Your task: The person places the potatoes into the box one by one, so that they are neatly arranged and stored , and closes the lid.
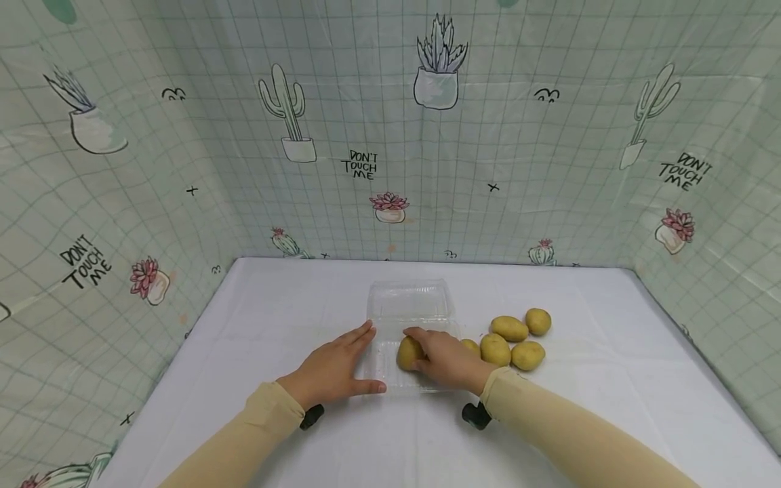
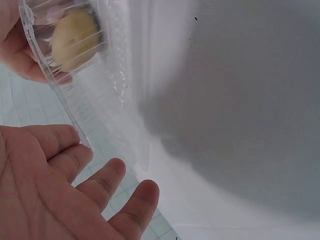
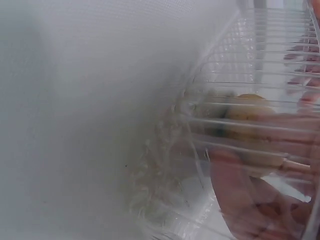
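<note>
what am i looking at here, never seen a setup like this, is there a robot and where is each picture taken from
No robot here: these are a person's two bare hands, in pale yellow sleeves. The wide picture comes from a camera worn on the head, looking forward and down. The other two come from cameras on the left and right wrists, each close to that hand's work.

On the white table is a clear plastic container with its lid open at the back. The right hand grips a potato inside it; the wrist views show that through the plastic. The left hand has its fingers extended at the container's left side. Five more potatoes lie to the right, one partly hidden by the right hand.
</note>
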`<state>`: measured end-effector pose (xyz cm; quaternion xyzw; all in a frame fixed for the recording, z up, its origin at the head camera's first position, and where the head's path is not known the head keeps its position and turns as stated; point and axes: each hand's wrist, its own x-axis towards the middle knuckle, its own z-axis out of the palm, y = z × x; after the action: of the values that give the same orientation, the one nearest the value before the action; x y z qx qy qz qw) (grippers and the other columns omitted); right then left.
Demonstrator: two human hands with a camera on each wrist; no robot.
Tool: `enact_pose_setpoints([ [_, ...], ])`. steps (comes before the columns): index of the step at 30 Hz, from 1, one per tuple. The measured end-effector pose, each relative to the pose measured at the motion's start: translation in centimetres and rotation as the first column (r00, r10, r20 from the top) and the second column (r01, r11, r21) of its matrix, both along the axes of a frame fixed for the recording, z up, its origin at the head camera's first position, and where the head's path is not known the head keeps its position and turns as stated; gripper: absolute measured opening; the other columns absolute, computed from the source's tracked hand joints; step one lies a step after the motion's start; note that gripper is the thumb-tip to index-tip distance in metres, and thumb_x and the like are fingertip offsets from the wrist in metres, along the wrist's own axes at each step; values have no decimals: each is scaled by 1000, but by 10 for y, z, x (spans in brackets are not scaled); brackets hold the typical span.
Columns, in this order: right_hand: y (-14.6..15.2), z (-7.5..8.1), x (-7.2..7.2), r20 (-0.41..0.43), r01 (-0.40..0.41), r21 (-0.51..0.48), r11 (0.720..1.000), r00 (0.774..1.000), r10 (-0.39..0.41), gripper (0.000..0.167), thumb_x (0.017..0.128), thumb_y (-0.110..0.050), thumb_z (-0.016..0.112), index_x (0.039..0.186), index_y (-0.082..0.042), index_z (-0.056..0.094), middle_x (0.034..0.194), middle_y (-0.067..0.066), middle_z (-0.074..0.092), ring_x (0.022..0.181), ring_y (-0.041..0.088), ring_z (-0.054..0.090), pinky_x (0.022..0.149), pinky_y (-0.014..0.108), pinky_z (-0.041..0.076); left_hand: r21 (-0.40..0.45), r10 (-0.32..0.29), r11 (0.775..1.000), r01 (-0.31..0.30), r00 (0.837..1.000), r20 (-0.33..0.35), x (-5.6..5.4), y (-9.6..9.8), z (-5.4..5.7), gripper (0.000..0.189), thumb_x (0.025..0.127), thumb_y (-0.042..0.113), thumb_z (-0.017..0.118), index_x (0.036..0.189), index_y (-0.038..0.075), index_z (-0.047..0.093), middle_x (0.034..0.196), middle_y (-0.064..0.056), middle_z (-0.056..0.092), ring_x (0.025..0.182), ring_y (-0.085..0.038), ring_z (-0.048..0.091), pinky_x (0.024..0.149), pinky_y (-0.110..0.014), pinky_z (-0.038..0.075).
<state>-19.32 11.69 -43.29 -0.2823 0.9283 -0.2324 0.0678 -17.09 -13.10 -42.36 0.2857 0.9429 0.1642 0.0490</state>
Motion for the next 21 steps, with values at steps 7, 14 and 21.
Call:
enact_pose_setpoints([
  [7,-3,-1,1,-4,14,-1,1000,1000,-14,54,92,-10,74,141,-1,52,122,12,64,102,23,61,91,41,50,-11,3,1000,-3,1000,-5,2,0,0,99,85,62,69,154,1,35,162,-10,27,143,-31,34,108,-47,38],
  [14,-10,-2,0,25,4,-8,1000,1000,-4,55,93,-12,73,141,1,51,125,13,64,105,23,63,94,40,50,-8,1,1000,-1,1000,5,1,-1,-1,98,85,60,70,154,1,34,162,-11,26,143,-31,33,109,-47,37],
  [21,-15,-4,0,57,0,-52,999,998,3,55,93,-12,72,142,1,51,130,12,62,103,21,64,92,38,52,-15,-7,1000,7,1000,3,0,-1,-2,99,86,63,67,155,1,33,162,-11,25,144,-30,31,110,-47,35],
])
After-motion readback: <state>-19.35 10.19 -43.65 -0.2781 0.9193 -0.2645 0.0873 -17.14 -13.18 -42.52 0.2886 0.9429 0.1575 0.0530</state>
